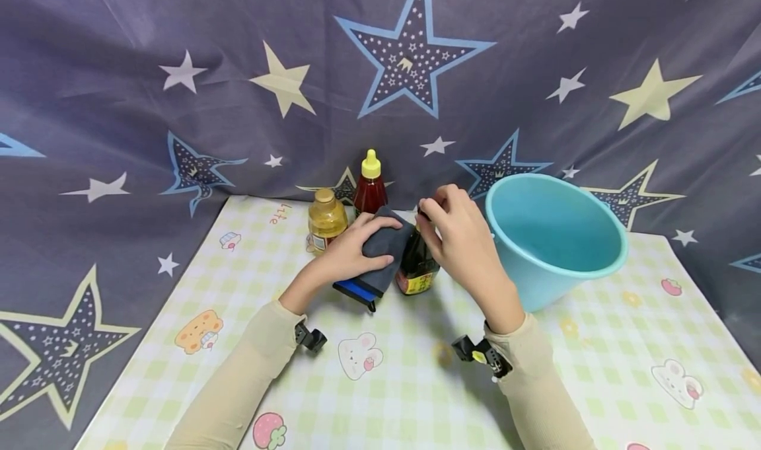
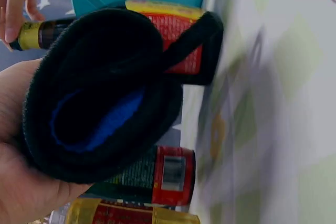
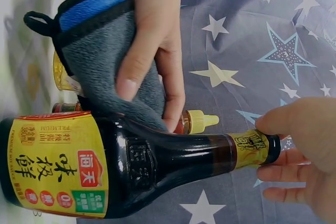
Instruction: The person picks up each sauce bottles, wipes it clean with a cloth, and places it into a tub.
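A folded grey towel (image 1: pixel 385 246) with a blue inner side and dark edging is in my left hand (image 1: pixel 351 250), thumb on one face and fingers over the other. The towel lies up against the side of a dark soy sauce bottle (image 3: pixel 131 169) with a yellow label. My right hand (image 1: pixel 462 242) pinches that bottle's dark cap (image 3: pixel 274 149) at the top of the neck. In the head view the bottle is roughly upright, its base close to the tablecloth. A hanging loop (image 3: pixel 39 23) sticks out from the towel's corner.
Behind my left hand stand a yellowish jar (image 1: pixel 326 222) and a red sauce bottle (image 1: pixel 370 195) with a yellow nozzle cap. To the right of my right hand is a light blue bucket (image 1: pixel 529 281). A star-patterned curtain (image 1: pixel 238 126) hangs along the back edge of the checked tablecloth (image 1: pixel 309 397).
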A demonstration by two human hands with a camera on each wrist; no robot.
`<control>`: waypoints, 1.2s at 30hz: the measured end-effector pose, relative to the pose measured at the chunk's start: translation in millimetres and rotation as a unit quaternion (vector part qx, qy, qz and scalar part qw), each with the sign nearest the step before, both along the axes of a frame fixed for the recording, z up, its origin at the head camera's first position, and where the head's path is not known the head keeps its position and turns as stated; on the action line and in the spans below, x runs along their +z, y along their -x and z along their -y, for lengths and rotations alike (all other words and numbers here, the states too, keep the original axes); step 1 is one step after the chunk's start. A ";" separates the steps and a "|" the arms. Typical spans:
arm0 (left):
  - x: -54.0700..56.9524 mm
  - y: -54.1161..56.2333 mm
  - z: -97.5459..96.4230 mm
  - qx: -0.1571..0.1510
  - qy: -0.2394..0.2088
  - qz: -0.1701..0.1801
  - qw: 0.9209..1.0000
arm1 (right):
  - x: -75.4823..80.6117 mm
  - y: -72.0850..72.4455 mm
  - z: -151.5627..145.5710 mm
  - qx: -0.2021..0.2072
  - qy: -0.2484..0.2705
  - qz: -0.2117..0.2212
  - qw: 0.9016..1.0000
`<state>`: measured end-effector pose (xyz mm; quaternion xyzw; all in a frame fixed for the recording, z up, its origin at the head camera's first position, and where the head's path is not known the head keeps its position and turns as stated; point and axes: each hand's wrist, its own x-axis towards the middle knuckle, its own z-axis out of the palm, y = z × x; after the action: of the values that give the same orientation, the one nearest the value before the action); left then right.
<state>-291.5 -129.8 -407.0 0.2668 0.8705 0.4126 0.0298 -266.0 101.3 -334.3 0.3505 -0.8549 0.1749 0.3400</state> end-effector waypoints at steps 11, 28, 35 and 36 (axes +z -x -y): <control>-2.2 -0.2 3.0 -0.016 0.086 0.003 0.996 | 3.2 -5.0 -0.3 -0.004 -0.008 -0.012 1.000; -3.1 3.6 17.7 -0.013 0.121 0.033 0.992 | 22.4 3.8 -7.0 -0.026 -0.202 -0.063 0.977; 4.9 5.1 21.1 -0.017 0.107 0.027 0.994 | 33.6 20.6 -18.9 0.043 -0.293 -0.079 0.952; 5.7 4.9 21.2 -0.018 0.104 0.025 0.994 | 34.5 22.3 -20.1 0.053 -0.301 -0.081 0.949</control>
<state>-296.5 -151.1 -401.3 0.2674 0.9027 0.3257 0.0871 -288.2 121.4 -299.8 0.4944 -0.8175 -0.1014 0.2774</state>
